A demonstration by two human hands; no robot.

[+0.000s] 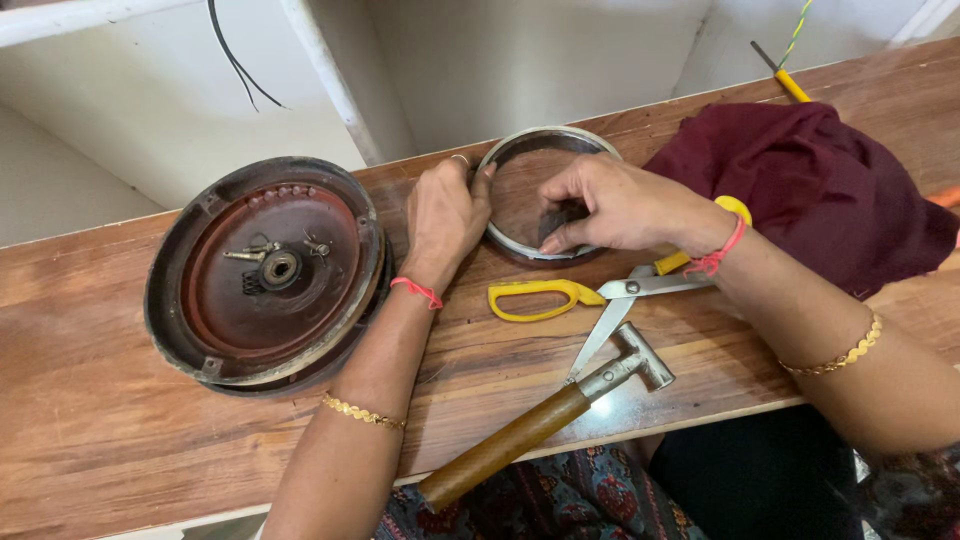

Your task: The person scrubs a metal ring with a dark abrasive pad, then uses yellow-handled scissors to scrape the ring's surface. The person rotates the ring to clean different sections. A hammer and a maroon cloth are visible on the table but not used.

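A shiny metal ring (560, 136) lies flat on the wooden bench (120, 430). My left hand (445, 212) grips the ring's left rim, thumb along its edge. My right hand (625, 205) reaches over the ring from the right, and its fingertips press a small dark patch inside the ring near the front rim. Whether that patch is a separate piece I cannot tell. Both wrists carry red threads and gold bracelets.
A rusty round metal housing (265, 270) with a hub and screws sits at the left. Yellow-handled scissors (560, 296) and a wooden-handled hammer (545, 422) lie in front of the ring. A maroon cloth (820, 185) is bunched at the right. White wall panels and black wires stand behind the bench.
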